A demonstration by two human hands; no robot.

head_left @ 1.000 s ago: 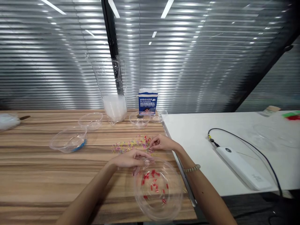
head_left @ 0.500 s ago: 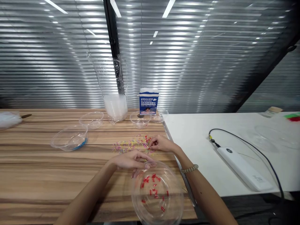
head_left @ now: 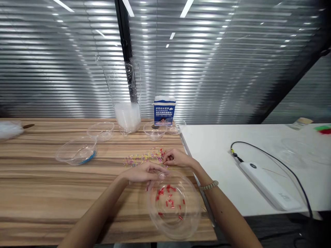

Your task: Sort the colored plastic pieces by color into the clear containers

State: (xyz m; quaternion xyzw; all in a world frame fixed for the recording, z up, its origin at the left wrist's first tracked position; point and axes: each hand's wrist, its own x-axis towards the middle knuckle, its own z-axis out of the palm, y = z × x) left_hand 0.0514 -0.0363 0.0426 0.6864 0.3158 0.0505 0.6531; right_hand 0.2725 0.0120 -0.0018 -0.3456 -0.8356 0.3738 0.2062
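Note:
A clear plastic bowl [head_left: 193,220] with several small red tube pieces [head_left: 169,201] inside is near the table's front edge. My left hand [head_left: 147,172] grips its far left rim, thumb on top and other fingers below. Beyond the bowl lies a scattered pile of tiny multicoloured pieces [head_left: 144,157], pink, yellow and red. My right hand [head_left: 178,158] is at the pile's right end, thumb and index finger pinched together low over the pieces. Whatever may be between those fingertips is too small to make out.
More clear bowls stand farther back, one holding blue pieces [head_left: 88,158]. Behind them are a stack of bowls in a plastic bag [head_left: 127,117] and a blue packet [head_left: 164,110]. A white power bank [head_left: 269,186] with a black cable lies on the white table at right.
The bowl in my left hand has shifted slightly, its near edge moving up and away from me. My right hand stays at the pile, its fingertips slightly moved.

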